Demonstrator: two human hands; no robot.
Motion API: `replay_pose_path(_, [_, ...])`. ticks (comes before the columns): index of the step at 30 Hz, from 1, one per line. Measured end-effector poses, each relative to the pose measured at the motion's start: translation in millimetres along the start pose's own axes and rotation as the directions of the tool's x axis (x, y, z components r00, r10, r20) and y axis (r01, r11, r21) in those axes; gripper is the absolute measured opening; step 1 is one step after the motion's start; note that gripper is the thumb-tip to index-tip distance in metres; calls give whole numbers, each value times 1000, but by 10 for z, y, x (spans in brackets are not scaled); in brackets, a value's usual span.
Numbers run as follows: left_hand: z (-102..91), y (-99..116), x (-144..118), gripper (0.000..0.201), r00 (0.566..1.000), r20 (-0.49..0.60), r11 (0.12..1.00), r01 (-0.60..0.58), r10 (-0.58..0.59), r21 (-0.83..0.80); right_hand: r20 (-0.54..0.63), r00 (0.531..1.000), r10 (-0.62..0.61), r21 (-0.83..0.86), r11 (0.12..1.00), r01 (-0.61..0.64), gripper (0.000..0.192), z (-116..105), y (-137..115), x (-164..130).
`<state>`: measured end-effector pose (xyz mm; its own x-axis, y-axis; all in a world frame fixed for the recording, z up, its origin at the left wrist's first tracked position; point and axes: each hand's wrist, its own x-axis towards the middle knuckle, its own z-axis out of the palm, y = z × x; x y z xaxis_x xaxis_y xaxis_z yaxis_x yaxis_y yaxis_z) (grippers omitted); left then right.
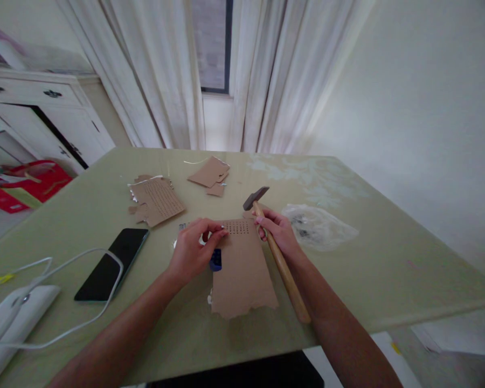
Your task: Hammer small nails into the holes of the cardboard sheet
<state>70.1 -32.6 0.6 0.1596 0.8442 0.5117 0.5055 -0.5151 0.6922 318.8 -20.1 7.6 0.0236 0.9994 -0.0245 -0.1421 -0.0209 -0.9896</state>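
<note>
While our right hand [278, 230] wraps its fingers around the wooden handle of the hammer [278, 253], gripping just below the dark head so that the head stands raised over the far end of the cardboard sheet [242, 272], our left hand [194, 249] rests on the sheet's far left corner with thumb and forefinger pinched together; whether they clamp a nail we cannot tell, since anything between the tips is too small to make out. We judge the step in hand to be the setting of a point along the row of small holes [238, 228] that crosses the sheet near its far edge, close to the middle of the counter [372, 269]. A next stroke would call for a short, controlled tap, with the left fingertips kept clear of the head's path and the sheet held flat. A small blue object [215, 260] lies just beside the sheet's left edge, partly under our left hand. As for containers, a clear plastic bag [319, 226] lies toward the counter's right side, with small dark items inside that we cannot identify. A second perforated cardboard piece [157, 200] and some cardboard scraps [210, 175] lie toward the far edge; a dark phone [112, 263] and a white cable [64, 302] lie toward the left.
</note>
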Motion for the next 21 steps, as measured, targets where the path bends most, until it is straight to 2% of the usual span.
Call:
replay_pose_path(3, [1, -11, 10, 15, 1000, 13, 999, -2, 3, -32, 26, 999, -37, -10, 999, 37, 42, -12, -75, -65])
replay_pose_path(6, [-6, -5, 5, 17, 999, 24, 998, -19, 21, -60, 132, 990, -46, -47, 997, 53, 44, -29, -208, -162])
replay_pose_path(9, [-5, -6, -11, 17, 1000, 23, 996, -18, 20, -83, 252, 968, 2, -251, 966, 64, 37, -21, -460, -259])
replay_pose_path(11, [4, -14, -19, 16, 1000, 27, 996, -13, 16, -92, 315, 949, -26, -491, 851, 186, 33, 20, -707, -327])
replay_pose_path(13, [16, -22, -21, 16, 1000, 26, 995, -14, 17, -99, 389, 916, -95, -702, 614, 361, 26, 93, -974, -405])
replay_pose_path(15, [26, -25, -16, 15, 1000, 18, 995, -15, 17, -103, 436, 887, -154, -771, 444, 456, 21, 187, -1190, -484])
replay_pose_path(18, [30, -15, -5, 15, 1000, 17, 995, -13, 15, -102, 432, 872, -232, -812, 320, 488, 21, 314, -1304, -570])
replay_pose_path(21, [24, 3, 1, 13, 999, 30, 996, -14, 17, -91, 441, 880, -176, -858, 205, 471, 18, 369, -1225, -584])
